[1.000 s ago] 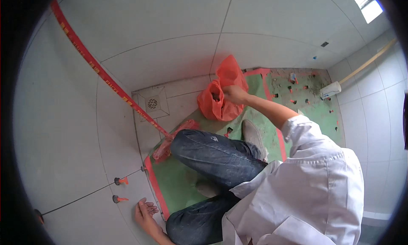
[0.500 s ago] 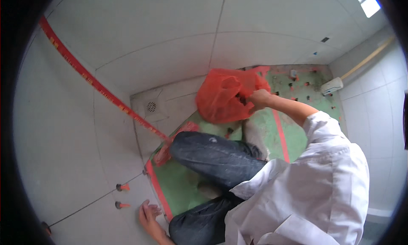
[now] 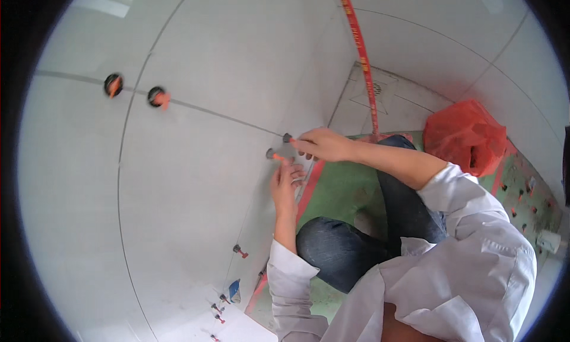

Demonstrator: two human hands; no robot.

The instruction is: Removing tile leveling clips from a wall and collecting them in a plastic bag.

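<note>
At the end of a joint in the pale wall tiles, a tile leveler (image 3: 288, 138) with a black round base and orange handle is pinched by the fingers of my right hand (image 3: 323, 145). A second tile leveler (image 3: 273, 154) sits just below it. Close to that one's orange handle is my left hand (image 3: 285, 179), its fingers loosely apart; whether a fingertip touches the handle cannot be made out. Two further levelers, an upper-left one (image 3: 113, 85) and its neighbour (image 3: 158, 97), flank a crossing joint.
A red plastic bag (image 3: 466, 137) stands on the green floor covering (image 3: 344, 193) at right. Red printed tape (image 3: 362, 51) hangs near a floor drain (image 3: 377, 89). Several levelers (image 3: 240, 251) and a small blue packet (image 3: 235, 291) are at lower left. A white-headed tool (image 3: 548, 241) lies far right.
My view has swung left toward the tiled wall. My right hand has left the red bag and now grips a leveler; my left hand has come up beside it.
</note>
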